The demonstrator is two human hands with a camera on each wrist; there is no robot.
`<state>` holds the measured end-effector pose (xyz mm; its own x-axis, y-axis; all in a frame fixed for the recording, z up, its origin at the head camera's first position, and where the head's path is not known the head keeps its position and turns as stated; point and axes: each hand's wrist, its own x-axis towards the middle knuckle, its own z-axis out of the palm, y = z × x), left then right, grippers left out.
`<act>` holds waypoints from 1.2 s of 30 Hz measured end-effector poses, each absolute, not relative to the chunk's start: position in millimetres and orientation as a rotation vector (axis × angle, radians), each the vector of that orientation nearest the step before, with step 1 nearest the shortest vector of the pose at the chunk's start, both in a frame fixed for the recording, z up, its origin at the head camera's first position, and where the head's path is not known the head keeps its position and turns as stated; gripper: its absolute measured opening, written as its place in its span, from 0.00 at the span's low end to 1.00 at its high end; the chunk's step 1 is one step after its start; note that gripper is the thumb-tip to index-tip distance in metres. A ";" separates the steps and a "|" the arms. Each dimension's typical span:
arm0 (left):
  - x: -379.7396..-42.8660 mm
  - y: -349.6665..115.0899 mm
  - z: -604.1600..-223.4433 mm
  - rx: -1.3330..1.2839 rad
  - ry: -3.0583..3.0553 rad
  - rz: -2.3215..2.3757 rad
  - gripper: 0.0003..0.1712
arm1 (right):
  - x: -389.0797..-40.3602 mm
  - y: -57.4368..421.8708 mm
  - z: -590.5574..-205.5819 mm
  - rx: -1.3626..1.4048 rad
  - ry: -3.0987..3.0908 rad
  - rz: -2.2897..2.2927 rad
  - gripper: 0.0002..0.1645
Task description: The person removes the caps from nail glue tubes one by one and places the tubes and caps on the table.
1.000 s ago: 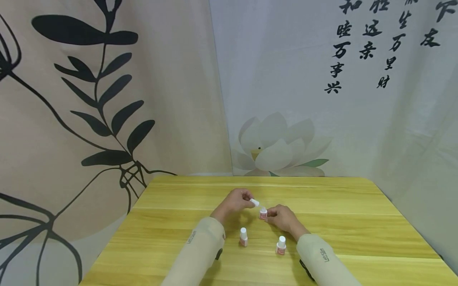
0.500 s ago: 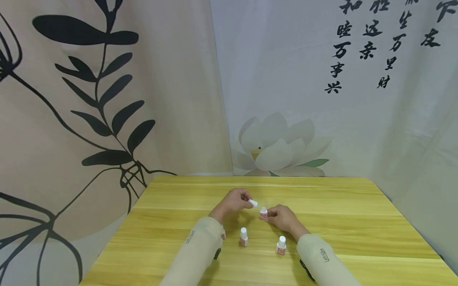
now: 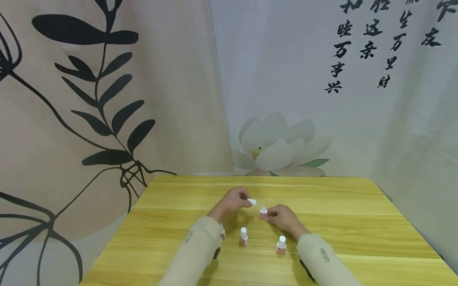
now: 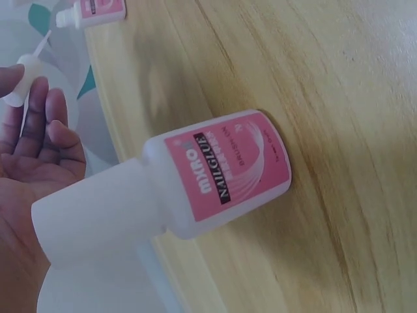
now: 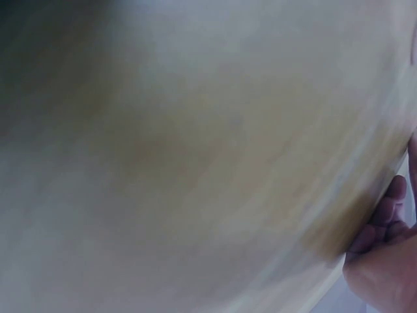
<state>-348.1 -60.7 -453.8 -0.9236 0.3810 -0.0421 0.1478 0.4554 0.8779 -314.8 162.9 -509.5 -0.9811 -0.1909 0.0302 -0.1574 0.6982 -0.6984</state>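
My left hand (image 3: 234,200) pinches a white brush cap (image 3: 252,201) between thumb and fingers. In the left wrist view, the thin brush (image 4: 43,43) points out of that cap toward the uncapped nail glue bottle (image 4: 101,12), a short gap apart. My right hand (image 3: 283,217) grips that bottle (image 3: 263,214) low on its side, and it stands upright on the table. Its white neck shows. The right wrist view is mostly blurred, with only part of the right hand (image 5: 384,254) at its edge.
Two capped nail glue bottles stand nearer me: one (image 3: 243,237) between my forearms, another (image 3: 281,245) beside the right sleeve. A third (image 3: 223,232) is partly hidden by the left sleeve (image 3: 195,250). All are on the wooden table (image 3: 340,222), with a printed curtain (image 3: 179,99) behind.
My left hand has drifted slightly left with the brush cap, away from the bottle. More of the bottle beside the left sleeve shows. The right hand and its bottle stay put.
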 end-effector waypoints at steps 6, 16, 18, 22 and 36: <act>-348.2 -59.1 -455.4 0.460 2.491 1.479 0.08 | -314.3 162.6 -508.3 -0.287 2.848 -1.167 0.07; -347.7 -56.6 -458.5 0.454 2.504 1.454 0.15 | -313.9 163.2 -505.9 -0.307 2.847 -1.158 0.06; -346.5 -56.3 -457.6 0.454 2.508 1.452 0.14 | -313.3 163.6 -504.7 -0.316 2.853 -1.153 0.07; -346.0 -56.0 -457.1 0.446 2.509 1.450 0.08 | -312.5 163.8 -503.0 -0.338 2.859 -1.148 0.07; -347.7 -55.2 -459.4 0.459 2.498 1.469 0.09 | -313.3 163.3 -504.6 -0.329 2.854 -1.160 0.06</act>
